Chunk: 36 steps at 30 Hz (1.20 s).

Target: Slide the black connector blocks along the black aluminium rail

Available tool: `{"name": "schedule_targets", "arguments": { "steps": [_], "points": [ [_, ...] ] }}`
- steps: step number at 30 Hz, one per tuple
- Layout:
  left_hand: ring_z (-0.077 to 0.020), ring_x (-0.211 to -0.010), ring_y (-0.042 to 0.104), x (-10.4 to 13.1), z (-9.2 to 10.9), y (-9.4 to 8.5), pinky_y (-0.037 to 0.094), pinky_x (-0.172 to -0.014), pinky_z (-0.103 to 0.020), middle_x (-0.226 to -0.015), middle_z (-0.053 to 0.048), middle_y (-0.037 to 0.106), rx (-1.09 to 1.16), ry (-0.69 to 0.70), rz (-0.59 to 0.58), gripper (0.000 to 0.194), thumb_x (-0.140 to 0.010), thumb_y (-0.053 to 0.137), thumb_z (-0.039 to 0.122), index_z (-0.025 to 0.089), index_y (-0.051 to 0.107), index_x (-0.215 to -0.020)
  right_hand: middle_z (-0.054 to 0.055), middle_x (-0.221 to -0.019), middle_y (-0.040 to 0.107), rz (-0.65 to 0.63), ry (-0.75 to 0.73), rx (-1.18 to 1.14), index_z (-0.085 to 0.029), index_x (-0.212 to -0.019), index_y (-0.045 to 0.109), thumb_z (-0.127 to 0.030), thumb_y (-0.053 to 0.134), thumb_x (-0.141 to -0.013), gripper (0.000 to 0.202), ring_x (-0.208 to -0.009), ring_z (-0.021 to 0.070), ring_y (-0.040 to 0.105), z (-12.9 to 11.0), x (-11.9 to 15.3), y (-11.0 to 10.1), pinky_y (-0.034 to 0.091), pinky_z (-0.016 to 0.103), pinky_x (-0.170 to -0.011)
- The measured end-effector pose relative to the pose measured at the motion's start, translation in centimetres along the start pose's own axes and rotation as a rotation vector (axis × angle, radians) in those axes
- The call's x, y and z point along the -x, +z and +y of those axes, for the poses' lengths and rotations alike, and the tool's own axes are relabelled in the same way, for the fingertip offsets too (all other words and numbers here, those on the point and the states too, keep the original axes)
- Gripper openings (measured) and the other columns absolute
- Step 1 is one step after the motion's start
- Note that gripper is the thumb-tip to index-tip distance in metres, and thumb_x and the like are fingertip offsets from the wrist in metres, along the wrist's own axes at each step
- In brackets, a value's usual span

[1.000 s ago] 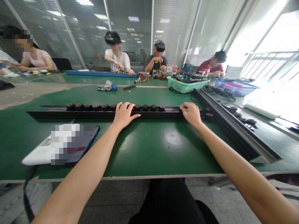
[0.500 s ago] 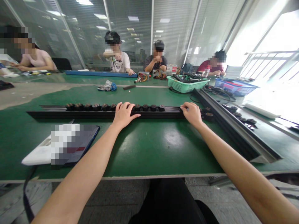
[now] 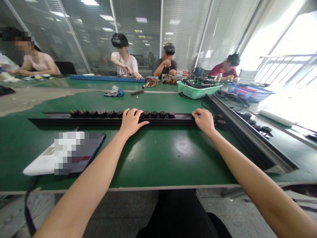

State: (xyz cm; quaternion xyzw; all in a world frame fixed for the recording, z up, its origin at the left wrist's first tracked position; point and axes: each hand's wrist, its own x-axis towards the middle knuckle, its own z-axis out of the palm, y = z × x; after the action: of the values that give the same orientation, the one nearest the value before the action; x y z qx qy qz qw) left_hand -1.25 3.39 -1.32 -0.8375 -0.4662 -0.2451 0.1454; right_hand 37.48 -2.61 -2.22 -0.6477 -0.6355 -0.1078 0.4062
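Well, the widest thing before you is the green tabletop [image 3: 158, 158], its near edge running just in front of your lap. Near the middle of it lies the long, straight black channel [image 3: 170, 122], set roughly parallel to the near edge, one end stretching toward the left edge. A second black channel, grey inside [image 3: 250, 135], slants down the right part toward the near right corner. A long blue bar [image 3: 106, 78] lies along the far edge, a co-worker's hand [image 3: 139, 76] resting at its right end. Toward the far right corner stand a blue plastic basket [image 3: 250, 94] and, left of it, a pale green plastic basket [image 3: 198, 91] heaped with black cables. Near the near left corner lies a flat dark slab [image 3: 95, 145] with a white object [image 3: 39, 165] against it.

Your left hand [image 3: 132, 121] drapes over the first channel, fingers bent across the row, thumb stretched out in front; how firmly it grasps cannot be told. Your right hand [image 3: 204, 120] brings thumb and forefinger together at the channel's right end; what they pinch, if anything, is hidden. Smallest, round black pronged pieces [image 3: 154, 114] line up along that channel, on both sides of your left hand.
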Motion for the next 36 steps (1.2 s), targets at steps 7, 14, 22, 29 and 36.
{"name": "schedule_targets", "arguments": {
  "steps": [7, 14, 22, 29, 36],
  "points": [
    [-0.0324, -0.129, 0.053, 0.0, 0.0, 0.0, 0.024, -0.123, -0.049, -0.13, -0.014, 0.061, -0.008, 0.004, 0.003, 0.056, -0.096, 0.058, 0.062, 0.022, 0.059, -0.135, 0.01, -0.095, 0.072, -0.01, -0.017, 0.006, -0.023, -0.084, 0.068, -0.025, 0.056, -0.089, 0.013, -0.095, 0.0276, 0.062, 0.2, 0.0, 0.1, 0.047, 0.04, -0.088],
    [-0.0326, -0.129, 0.053, 0.1, -0.1, -0.1, 0.024, -0.123, -0.049, -0.13, -0.014, 0.061, -0.009, 0.009, 0.007, 0.057, -0.096, 0.057, 0.063, 0.021, 0.059, -0.134, 0.011, -0.102, 0.071, -0.032, -0.062, -0.004, -0.024, -0.1, 0.07, -0.028, 0.054, -0.092, 0.018, -0.101, 0.0291, 0.061, 0.0, 0.4, -0.3, 0.046, 0.043, -0.094],
    [-0.0328, -0.129, 0.053, 0.1, 0.1, -0.3, 0.023, -0.123, -0.05, -0.13, -0.014, 0.061, 0.01, -0.001, -0.002, 0.057, -0.096, 0.056, 0.064, 0.022, 0.059, -0.135, 0.012, -0.105, 0.072, -0.011, -0.023, 0.013, -0.024, -0.117, 0.068, -0.031, 0.051, -0.095, 0.028, -0.102, 0.031, 0.06, 0.0, 0.6, -0.4, 0.046, 0.044, -0.094],
    [-0.0327, -0.13, 0.052, 0.0, -0.1, 0.0, 0.022, -0.124, -0.05, -0.131, -0.015, 0.061, -0.001, 0.004, -0.006, 0.058, -0.096, 0.056, 0.064, 0.02, 0.059, -0.135, 0.014, -0.105, 0.072, 0.001, -0.023, 0.02, -0.02, -0.113, 0.069, -0.031, 0.052, -0.095, 0.028, -0.103, 0.0313, 0.061, 1.0, 0.5, -0.1, 0.046, 0.045, -0.097],
    [-0.0329, -0.13, 0.053, 0.0, -0.2, 0.1, 0.023, -0.123, -0.05, -0.132, -0.014, 0.061, -0.009, 0.008, 0.004, 0.057, -0.096, 0.057, 0.064, 0.022, 0.059, -0.136, 0.014, -0.107, 0.073, -0.008, -0.041, -0.001, -0.022, -0.107, 0.074, -0.031, 0.05, -0.096, 0.028, -0.105, 0.0307, 0.061, 1.1, 0.4, -0.1, 0.045, 0.046, -0.101]
  ]
}}
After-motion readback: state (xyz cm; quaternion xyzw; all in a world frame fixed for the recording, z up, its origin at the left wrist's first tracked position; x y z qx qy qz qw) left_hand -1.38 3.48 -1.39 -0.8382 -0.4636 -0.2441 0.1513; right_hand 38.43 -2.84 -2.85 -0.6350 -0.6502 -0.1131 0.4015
